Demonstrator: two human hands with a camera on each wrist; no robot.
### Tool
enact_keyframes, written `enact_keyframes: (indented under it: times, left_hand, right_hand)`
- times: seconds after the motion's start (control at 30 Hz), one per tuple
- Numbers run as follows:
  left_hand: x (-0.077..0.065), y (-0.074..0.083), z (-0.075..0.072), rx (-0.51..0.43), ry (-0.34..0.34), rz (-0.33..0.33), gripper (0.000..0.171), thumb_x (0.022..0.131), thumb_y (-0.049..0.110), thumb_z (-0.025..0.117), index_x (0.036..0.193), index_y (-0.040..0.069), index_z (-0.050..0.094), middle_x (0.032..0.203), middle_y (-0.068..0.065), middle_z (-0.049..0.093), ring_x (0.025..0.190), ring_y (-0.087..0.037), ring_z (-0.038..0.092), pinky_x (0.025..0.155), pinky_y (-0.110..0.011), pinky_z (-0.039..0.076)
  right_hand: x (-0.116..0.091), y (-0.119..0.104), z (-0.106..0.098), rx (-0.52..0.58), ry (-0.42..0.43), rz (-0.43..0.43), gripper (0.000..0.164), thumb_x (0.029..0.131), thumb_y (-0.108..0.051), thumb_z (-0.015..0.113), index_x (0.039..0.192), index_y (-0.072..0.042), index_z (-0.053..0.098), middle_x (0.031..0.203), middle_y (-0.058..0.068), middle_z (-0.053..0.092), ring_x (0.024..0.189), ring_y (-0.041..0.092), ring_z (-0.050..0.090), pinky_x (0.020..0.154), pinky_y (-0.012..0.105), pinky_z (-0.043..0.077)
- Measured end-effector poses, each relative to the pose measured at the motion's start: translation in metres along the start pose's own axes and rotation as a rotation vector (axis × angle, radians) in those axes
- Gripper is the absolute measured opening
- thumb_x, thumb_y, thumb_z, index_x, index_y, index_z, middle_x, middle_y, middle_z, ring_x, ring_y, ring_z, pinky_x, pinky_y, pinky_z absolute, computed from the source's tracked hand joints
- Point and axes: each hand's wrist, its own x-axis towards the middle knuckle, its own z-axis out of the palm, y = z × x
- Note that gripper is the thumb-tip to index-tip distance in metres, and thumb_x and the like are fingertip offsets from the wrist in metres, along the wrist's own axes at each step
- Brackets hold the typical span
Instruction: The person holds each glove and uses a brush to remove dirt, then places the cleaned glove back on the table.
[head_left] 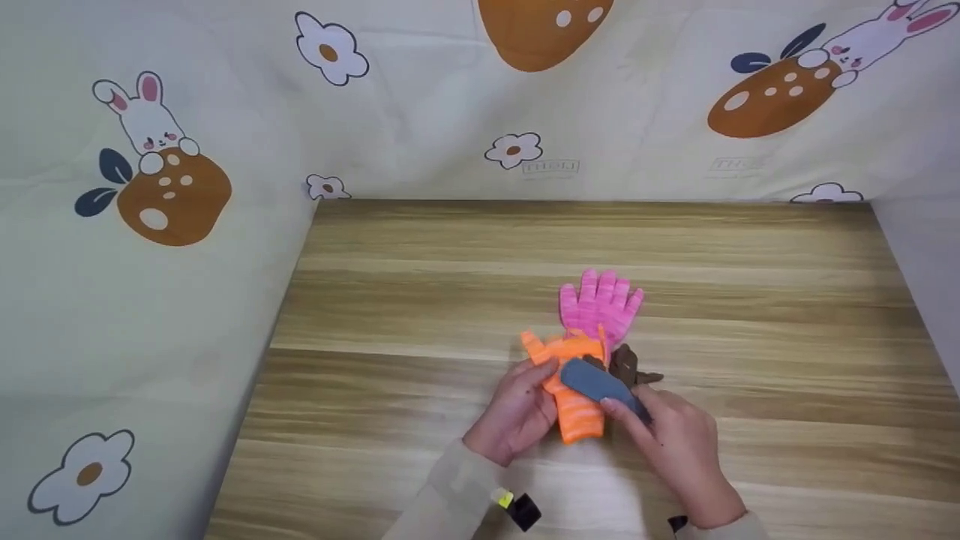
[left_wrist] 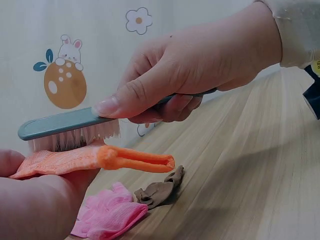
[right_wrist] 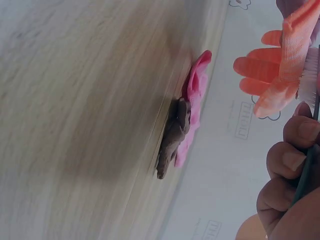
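Observation:
My left hand (head_left: 521,405) holds an orange striped knitted glove (head_left: 581,420) above the table, thumb on top and the other fingers beneath. In the right hand (head_left: 679,439) is a blue-grey scrubbing brush (head_left: 596,381), gripped by its handle. Its pale bristles (left_wrist: 75,139) face down and touch the glove in the left wrist view; a dark patch shows among them. The glove's cuff (left_wrist: 165,162) points toward the person, and its fingers (right_wrist: 257,72) hang loose in the right wrist view.
A pink knitted glove (head_left: 600,304) lies flat on the wood-grain table (head_left: 390,300), beyond the hands. Beside it is a brown, clay-like lump (head_left: 624,365), partly behind the brush. Patterned cloth walls (head_left: 420,112) stand at the back and sides.

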Motion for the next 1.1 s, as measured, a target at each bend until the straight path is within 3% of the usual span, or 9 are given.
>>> enact_keyframes:
  times: [0.3,0.43,0.63,0.87,1.1]
  left_hand:
    - [-0.001,0.0,-0.003,0.019,-0.069,-0.007,0.035,0.107,0.01,0.043,0.136,-0.007,0.044,0.114,-0.004,0.068,0.112,-0.014,0.066,0.101,-0.032,0.055]
    - [-0.002,0.0,-0.002,0.033,-0.093,-0.007,0.037,0.107,0.012,0.042,0.138,-0.009,0.042,0.117,-0.005,0.067,0.115,-0.015,0.065,0.101,-0.035,0.055]
    - [-0.003,0.002,-0.003,0.035,-0.051,-0.03,0.043,0.107,0.012,0.044,0.144,-0.009,0.036,0.131,-0.012,0.063,0.126,-0.022,0.061,0.109,-0.041,0.05]
    - [-0.002,0.004,-0.002,0.023,-0.005,-0.044,0.045,0.106,0.013,0.047,0.145,-0.006,0.035,0.134,-0.012,0.061,0.127,-0.021,0.06,0.11,-0.04,0.049]
    - [-0.002,0.006,-0.004,0.01,-0.005,-0.045,0.045,0.106,0.013,0.047,0.145,-0.005,0.037,0.134,-0.011,0.061,0.124,-0.019,0.062,0.111,-0.037,0.049]
  right_hand:
    - [-0.004,0.011,-0.002,-0.025,0.033,-0.023,0.031,0.085,-0.046,0.077,0.083,-0.017,0.07,0.061,-0.006,0.049,0.056,0.008,0.038,0.051,0.023,0.026]
    - [-0.004,0.013,-0.004,-0.027,0.038,-0.031,0.03,0.085,-0.046,0.077,0.083,-0.017,0.069,0.062,-0.006,0.051,0.056,0.008,0.039,0.051,0.022,0.026]
    - [-0.005,0.016,-0.006,-0.04,0.011,0.001,0.031,0.087,-0.048,0.076,0.084,-0.017,0.071,0.062,-0.007,0.049,0.056,0.009,0.037,0.052,0.021,0.023]
    - [-0.005,0.018,-0.009,-0.04,-0.017,0.037,0.035,0.088,-0.051,0.074,0.088,-0.016,0.072,0.064,-0.004,0.052,0.057,0.01,0.039,0.053,0.023,0.025]
    - [-0.005,0.023,-0.007,-0.041,0.036,0.019,0.031,0.085,-0.045,0.079,0.082,-0.016,0.07,0.06,-0.006,0.045,0.056,0.01,0.036,0.052,0.023,0.024]
